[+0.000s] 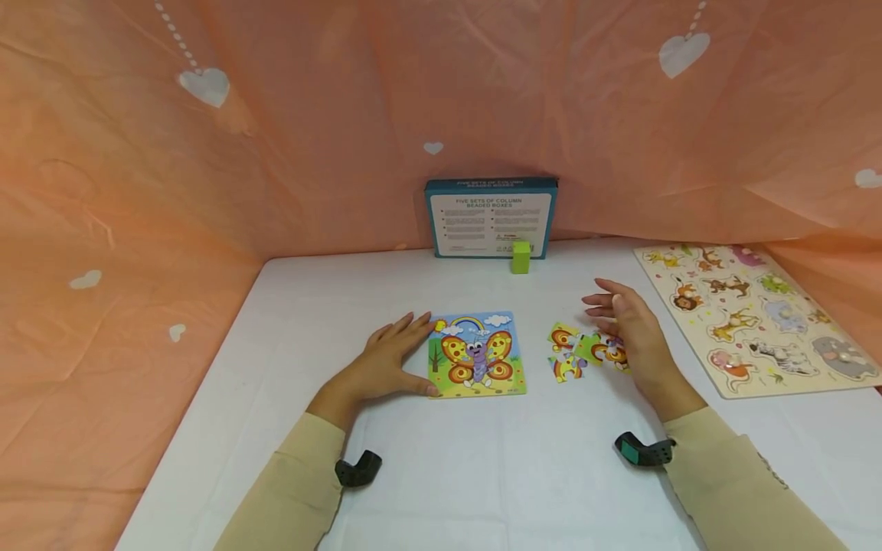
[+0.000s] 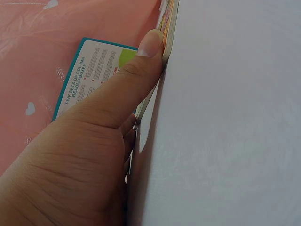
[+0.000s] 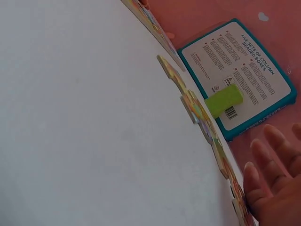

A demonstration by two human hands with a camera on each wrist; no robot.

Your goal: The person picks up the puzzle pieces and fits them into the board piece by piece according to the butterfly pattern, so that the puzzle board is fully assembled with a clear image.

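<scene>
White tablecloth [image 1: 482,474] under everything. Orange drape [image 1: 331,138] behind, from 9 o'clock through 12 to 3; white hearts [image 1: 682,55] on dotted strings at 10 and 2 o'clock. At table's 12 o'clock, teal-edged box [image 1: 475,222] on its side, printed "Five Sets of Column Beaded Boxes". Green block [image 1: 521,258] upright before box, at its 5 o'clock. Wooden animal puzzle board [image 1: 696,344] flat toward 3 o'clock: lion at its 9, zebra 5, grey elephant 4.

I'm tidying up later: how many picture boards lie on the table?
2: the butterfly board, touched by the left hand; the animal board, right of the right hand.
</scene>
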